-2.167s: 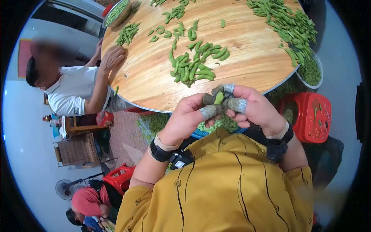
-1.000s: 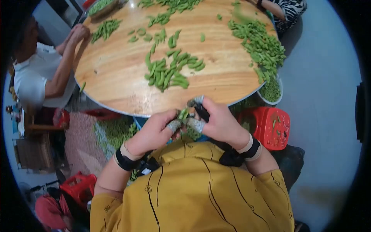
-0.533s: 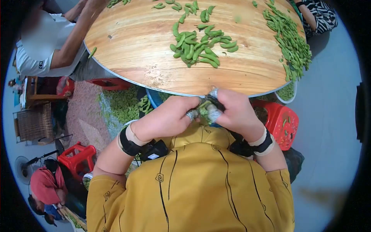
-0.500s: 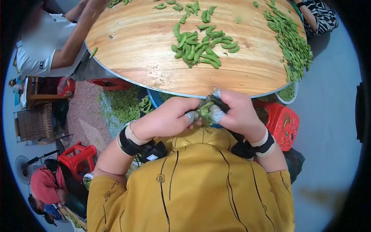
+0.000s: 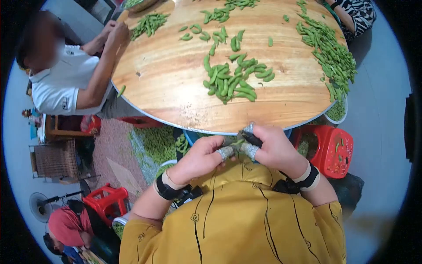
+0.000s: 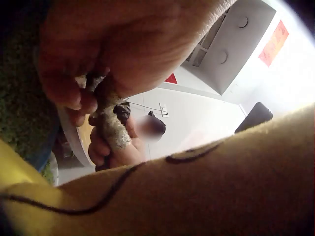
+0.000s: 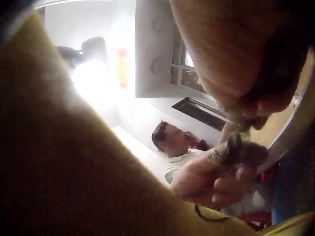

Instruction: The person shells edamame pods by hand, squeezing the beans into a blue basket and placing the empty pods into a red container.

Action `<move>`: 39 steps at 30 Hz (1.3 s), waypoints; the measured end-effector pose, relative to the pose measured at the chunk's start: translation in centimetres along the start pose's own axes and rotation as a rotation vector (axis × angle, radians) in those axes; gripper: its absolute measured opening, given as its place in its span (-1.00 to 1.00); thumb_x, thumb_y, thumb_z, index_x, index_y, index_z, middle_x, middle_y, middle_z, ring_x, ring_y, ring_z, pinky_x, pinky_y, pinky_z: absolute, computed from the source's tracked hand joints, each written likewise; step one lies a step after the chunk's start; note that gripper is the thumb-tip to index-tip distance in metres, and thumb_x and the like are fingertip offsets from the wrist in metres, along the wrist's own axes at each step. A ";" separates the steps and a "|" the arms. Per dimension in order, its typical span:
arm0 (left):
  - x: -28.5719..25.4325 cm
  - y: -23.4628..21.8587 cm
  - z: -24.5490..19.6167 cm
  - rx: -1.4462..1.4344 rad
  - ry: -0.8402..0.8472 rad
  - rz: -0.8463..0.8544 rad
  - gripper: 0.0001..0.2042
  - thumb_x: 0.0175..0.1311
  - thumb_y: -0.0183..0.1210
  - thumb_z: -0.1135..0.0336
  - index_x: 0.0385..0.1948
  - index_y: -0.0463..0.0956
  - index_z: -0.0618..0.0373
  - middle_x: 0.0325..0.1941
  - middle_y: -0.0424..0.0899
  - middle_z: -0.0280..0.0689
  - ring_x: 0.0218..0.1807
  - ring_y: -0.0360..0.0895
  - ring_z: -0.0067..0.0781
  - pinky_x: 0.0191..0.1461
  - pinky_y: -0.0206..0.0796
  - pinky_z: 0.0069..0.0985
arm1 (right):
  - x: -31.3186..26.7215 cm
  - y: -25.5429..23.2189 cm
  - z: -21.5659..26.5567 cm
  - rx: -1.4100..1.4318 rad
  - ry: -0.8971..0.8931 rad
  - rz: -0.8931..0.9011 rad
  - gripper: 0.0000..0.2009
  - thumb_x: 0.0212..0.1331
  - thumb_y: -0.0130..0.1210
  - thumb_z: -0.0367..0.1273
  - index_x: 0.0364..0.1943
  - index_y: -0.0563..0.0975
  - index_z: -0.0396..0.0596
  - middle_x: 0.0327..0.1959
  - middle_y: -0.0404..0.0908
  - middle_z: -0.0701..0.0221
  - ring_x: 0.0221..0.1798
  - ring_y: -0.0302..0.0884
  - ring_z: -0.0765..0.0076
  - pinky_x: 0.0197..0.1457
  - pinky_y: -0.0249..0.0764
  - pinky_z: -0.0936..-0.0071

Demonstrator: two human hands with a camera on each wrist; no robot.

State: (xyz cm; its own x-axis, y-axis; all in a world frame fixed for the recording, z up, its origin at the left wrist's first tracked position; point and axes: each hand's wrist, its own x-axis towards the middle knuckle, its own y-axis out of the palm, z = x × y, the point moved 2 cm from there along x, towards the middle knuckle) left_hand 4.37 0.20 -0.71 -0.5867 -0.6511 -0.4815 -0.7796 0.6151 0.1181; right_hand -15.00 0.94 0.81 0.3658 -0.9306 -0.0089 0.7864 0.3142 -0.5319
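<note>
My left hand (image 5: pixel 200 158) and right hand (image 5: pixel 279 148) meet in front of my body, just below the near table edge. Grey tape wraps the thumbs, and dark coverings sit on some fingers. Between both hands' fingertips they pinch a green edamame pod (image 5: pixel 238 142), mostly hidden by the fingers. In the left wrist view, the taped thumb of the right hand (image 6: pixel 115 132) lies close against the left fingers. A small light green bit (image 7: pixel 243 135) shows between the fingertips in the right wrist view. Loose edamame pods (image 5: pixel 231 81) lie heaped on the table ahead.
The round wooden table (image 5: pixel 162 92) bears a big pile of pods (image 5: pixel 329 53) at right. A blue tub (image 5: pixel 191 137) sits under the hands. A red stool (image 5: pixel 338 154) stands right. A person in a white shirt (image 5: pixel 70 79) sits left; more pods (image 5: pixel 154 145) cover the floor.
The head view has shifted about. A plump pod stood up between the fingers at first; now only a thin green part shows. Both hands stay together near the table edge.
</note>
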 end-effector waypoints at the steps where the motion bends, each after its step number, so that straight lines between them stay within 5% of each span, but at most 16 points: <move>1: -0.1 -0.2 -0.1 0.032 -0.033 0.017 -0.85 0.37 0.02 0.34 -0.22 0.54 0.17 -0.45 0.56 -0.49 -0.52 0.35 -0.77 -0.47 0.21 -0.75 | -0.1 0.0 -0.1 0.002 -0.026 -0.023 -0.81 -0.04 0.17 -0.38 -0.34 0.50 -0.15 -0.51 0.52 0.10 -0.42 0.52 -0.08 -0.36 0.43 0.22; 6: -0.6 0.1 -0.8 0.011 -0.130 -0.002 -0.84 0.34 0.01 0.38 -0.37 0.54 0.21 -0.59 0.54 -0.44 -0.59 0.36 -0.74 -0.52 0.21 -0.70 | -0.6 0.4 -1.6 0.292 0.125 -0.058 -0.81 -0.08 0.16 -0.44 -0.32 0.50 -0.16 -0.52 0.50 0.15 -0.43 0.50 -0.07 -0.37 0.42 0.23; 8: -0.6 -0.1 -0.5 0.059 0.042 -0.106 -0.82 0.37 0.01 0.32 -0.35 0.54 0.20 -0.55 0.53 -0.47 -0.59 0.34 -0.74 -0.54 0.21 -0.70 | -0.8 0.5 -1.7 0.329 0.135 -0.082 -0.79 -0.10 0.17 -0.46 -0.31 0.50 -0.17 -0.51 0.49 0.18 -0.42 0.49 -0.06 -0.37 0.42 0.22; 10: -0.3 -0.1 -0.3 0.204 0.164 -0.171 -0.84 0.33 0.05 0.34 -0.37 0.53 0.21 -0.58 0.53 -0.41 -0.61 0.36 -0.67 -0.54 0.22 -0.64 | -0.9 -0.1 -0.9 -0.250 -0.224 -0.381 -0.76 -0.10 0.18 -0.47 -0.27 0.50 -0.19 -0.46 0.49 0.22 -0.38 0.48 -0.03 -0.35 0.42 0.20; 14: -0.2 0.8 -1.6 0.720 0.506 -0.272 -0.89 0.17 0.15 0.37 -0.45 0.51 0.21 -0.65 0.48 -0.18 -0.64 0.41 -0.34 -0.53 0.25 -0.46 | -1.2 -0.2 0.6 -0.260 -0.309 -0.183 -0.72 -0.11 0.17 -0.48 -0.23 0.49 -0.20 -0.43 0.48 0.22 -0.34 0.48 -0.03 -0.34 0.43 0.17; 15: -0.2 1.1 -1.9 0.762 0.566 -0.236 -0.89 0.10 0.18 0.37 -0.51 0.50 0.20 -0.64 0.42 -0.10 -0.61 0.42 -0.12 -0.52 0.25 -0.39 | -1.2 0.0 0.4 -0.213 -0.316 -0.139 -0.73 -0.08 0.18 -0.47 -0.22 0.49 -0.20 -0.43 0.48 0.20 -0.34 0.48 -0.05 -0.33 0.44 0.22; 18: -0.1 1.4 -1.9 0.706 0.642 -0.104 -0.86 0.11 0.19 0.34 -0.54 0.48 0.18 -0.65 0.41 -0.12 -0.58 0.41 -0.05 -0.53 0.24 -0.37 | -1.2 0.0 0.3 0.004 -0.242 -0.064 -0.77 0.02 0.18 -0.44 -0.22 0.50 -0.18 -0.45 0.52 0.22 -0.39 0.52 0.07 -0.36 0.46 0.37; 19: -0.1 1.3 -1.8 0.730 0.658 -0.047 -0.87 0.17 0.18 0.36 -0.51 0.50 0.19 -0.66 0.47 -0.20 -0.63 0.45 -0.26 -0.53 0.26 -0.47 | -1.4 0.1 0.2 0.174 -0.156 -0.034 -0.80 0.09 0.18 -0.42 -0.22 0.50 -0.16 -0.46 0.55 0.28 -0.44 0.55 0.21 -0.39 0.47 0.48; 20: -0.1 1.2 -2.0 0.727 0.649 -0.043 -0.87 0.17 0.18 0.36 -0.51 0.50 0.19 -0.66 0.47 -0.20 -0.63 0.45 -0.26 -0.53 0.26 -0.47 | -1.6 0.0 0.4 0.181 -0.149 -0.032 -0.80 0.09 0.18 -0.42 -0.22 0.50 -0.16 -0.46 0.55 0.28 -0.44 0.55 0.21 -0.39 0.47 0.48; 22: -0.2 1.1 -2.6 0.453 0.466 0.075 -0.88 0.24 0.15 0.38 -0.47 0.53 0.20 -0.63 0.55 -0.34 -0.64 0.44 -0.59 -0.53 0.28 -0.61 | -1.7 0.4 -0.2 0.780 0.371 0.163 -0.84 0.22 0.14 -0.39 -0.19 0.51 -0.17 -0.52 0.53 0.49 -0.52 0.47 0.63 -0.46 0.41 0.63; 23: -0.3 1.5 -2.9 0.164 0.182 0.105 -0.87 0.30 0.11 0.40 -0.43 0.55 0.22 -0.57 0.58 -0.44 -0.58 0.41 -0.79 -0.52 0.27 -0.73 | -1.6 0.6 -0.4 0.781 0.373 0.163 -0.84 0.22 0.14 -0.39 -0.19 0.51 -0.17 -0.52 0.53 0.49 -0.52 0.47 0.63 -0.46 0.41 0.63; 27: -1.8 -1.1 -2.0 0.169 0.148 0.109 -0.85 0.32 0.08 0.36 -0.37 0.52 0.24 -0.61 0.52 -0.43 -0.60 0.38 -0.76 -0.53 0.22 -0.71 | -1.0 1.5 -2.3 0.801 0.352 0.111 -0.86 0.21 0.14 -0.35 -0.24 0.52 -0.09 -0.52 0.55 0.47 -0.55 0.48 0.58 -0.46 0.47 0.60; 29: -3.2 -3.2 -1.1 0.270 0.072 -0.046 -0.82 0.28 0.11 0.34 -0.47 0.52 0.24 -0.65 0.53 -0.39 -0.59 0.44 -0.67 -0.52 0.26 -0.63 | -0.7 0.9 -2.2 0.089 -0.058 0.064 -0.81 0.14 0.18 -0.32 -0.27 0.53 -0.13 -0.51 0.56 0.24 -0.54 0.51 0.20 -0.42 0.46 0.39; 33: -5.6 -7.2 1.7 1.205 -0.062 -0.337 -0.73 0.10 0.26 0.22 -0.48 0.49 0.28 -0.57 0.49 0.07 -0.49 0.41 0.19 -0.42 0.30 -0.23 | 1.3 -1.7 -0.9 0.003 0.066 -0.164 -0.80 0.06 0.20 -0.33 -0.33 0.51 -0.16 -0.45 0.55 0.10 -0.35 0.53 -0.07 -0.30 0.44 0.20; 36: -5.5 -6.7 1.4 1.091 -0.005 -0.400 -0.72 0.11 0.25 0.20 -0.49 0.48 0.28 -0.56 0.51 0.06 -0.46 0.45 0.16 -0.40 0.30 -0.23 | 4.1 -3.8 -1.5 -0.371 -0.040 -0.358 -0.81 0.03 0.20 -0.37 -0.36 0.48 -0.20 -0.45 0.55 0.06 -0.34 0.53 -0.09 -0.28 0.44 0.16; 39: -4.0 -4.7 -0.6 0.909 0.193 -0.402 -0.78 0.13 0.24 0.27 -0.39 0.51 0.28 -0.53 0.53 0.02 -0.44 0.50 0.08 -0.36 0.35 -0.29 | 5.9 -3.7 -3.8 -0.461 -0.037 -0.329 -0.81 0.00 0.19 -0.41 -0.36 0.46 -0.22 -0.46 0.54 0.02 -0.35 0.50 -0.15 -0.30 0.42 0.12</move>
State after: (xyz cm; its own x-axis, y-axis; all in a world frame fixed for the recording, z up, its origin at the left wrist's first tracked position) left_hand 10.27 -0.34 1.20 -0.4054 -0.8960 -0.1815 -0.5119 0.3870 -0.7670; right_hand -17.69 -6.42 -0.51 0.1618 -0.9559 0.2452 0.5660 -0.1136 -0.8165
